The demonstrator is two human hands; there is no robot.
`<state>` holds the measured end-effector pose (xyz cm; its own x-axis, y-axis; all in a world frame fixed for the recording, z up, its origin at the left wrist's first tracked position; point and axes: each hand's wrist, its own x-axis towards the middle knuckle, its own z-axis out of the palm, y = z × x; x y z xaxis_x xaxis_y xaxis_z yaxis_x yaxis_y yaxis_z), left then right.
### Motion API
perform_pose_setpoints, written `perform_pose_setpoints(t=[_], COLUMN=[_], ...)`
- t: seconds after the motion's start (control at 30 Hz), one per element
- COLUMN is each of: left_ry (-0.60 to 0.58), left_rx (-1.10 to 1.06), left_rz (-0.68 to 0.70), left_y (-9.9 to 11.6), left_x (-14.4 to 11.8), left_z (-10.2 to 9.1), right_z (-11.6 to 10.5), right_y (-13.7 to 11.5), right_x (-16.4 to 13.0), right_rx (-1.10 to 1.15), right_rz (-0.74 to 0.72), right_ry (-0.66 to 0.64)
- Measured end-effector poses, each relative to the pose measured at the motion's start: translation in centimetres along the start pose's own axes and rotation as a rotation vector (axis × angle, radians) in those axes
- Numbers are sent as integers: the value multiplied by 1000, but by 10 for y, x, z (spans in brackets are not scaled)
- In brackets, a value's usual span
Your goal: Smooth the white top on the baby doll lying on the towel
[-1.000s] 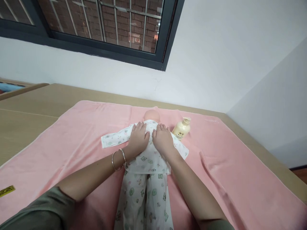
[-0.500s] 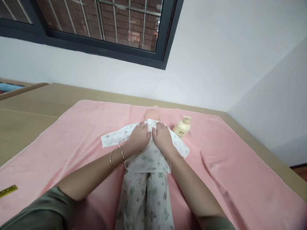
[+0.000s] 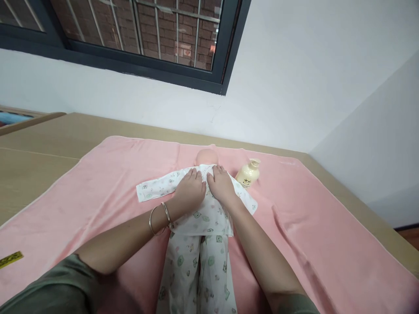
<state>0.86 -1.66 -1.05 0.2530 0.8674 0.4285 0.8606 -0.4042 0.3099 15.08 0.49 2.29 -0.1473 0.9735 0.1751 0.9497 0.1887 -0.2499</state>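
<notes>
A baby doll (image 3: 207,157) lies on its back, its smooth head away from me. It is dressed in a white printed top (image 3: 203,221) and matching trousers (image 3: 212,261). Both sleeves stretch out to the sides. My left hand (image 3: 190,189) rests on the left part of the doll's chest, fingers laid flat and pointing away. On the right part, my right hand (image 3: 221,185) lies flat on the cloth too, close beside the left one. Neither hand visibly grips anything. The hands cover most of the chest front.
A cream bottle (image 3: 248,173) lies tilted right of the doll, near the right sleeve. Under everything a pink blanket (image 3: 108,183) spreads over a wooden surface (image 3: 49,139). Behind stand a white wall and a barred window (image 3: 147,39). A yellow label (image 3: 11,259) lies far left.
My hands stay on the doll's chest and have barely moved. The left fingers have slipped slightly toward me, and the collar cloth has shifted a little.
</notes>
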Motion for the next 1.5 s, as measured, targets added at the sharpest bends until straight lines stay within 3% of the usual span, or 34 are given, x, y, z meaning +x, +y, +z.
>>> perform_pose_setpoints(t=[0.2,0.3,0.53,0.67,0.8,0.93,1.07,1.23,1.33,1.5], left_ry=[-117,-119,-11,11,-84,-158,-99,-9,-31,-140], left_rx=[-116,-123,-41,-5,-53,-80,60,159,112,-8], left_rz=[-62,-70,-82,-30,11,-39,-37,66,118,80], left_y=[-22,-28,-14,-7,-20,-31,-17,1,-9,-24], left_x=[29,34,15,9,22,33,20,3,13,31], left_z=[-4,0,7,2,-7,-12,-8,-3,-9,-15], right_z=[-6,-8,-5,-13,-17,-16,-19,-18,-15,-17], right_y=[-25,-23,1,7,-7,-26,-16,4,-4,-20], right_x=[-24,-23,1,3,-11,-27,-19,-1,-9,-22], right_rx=[-102,-53,47,69,-29,-170,-135,-24,-88,-100], right_rz=[-70,-61,-13,-69,-93,-111,-148,-56,-60,-89], right_ry=[17,-1,-46,-108,-133,-87,-115,-124,-153,-128])
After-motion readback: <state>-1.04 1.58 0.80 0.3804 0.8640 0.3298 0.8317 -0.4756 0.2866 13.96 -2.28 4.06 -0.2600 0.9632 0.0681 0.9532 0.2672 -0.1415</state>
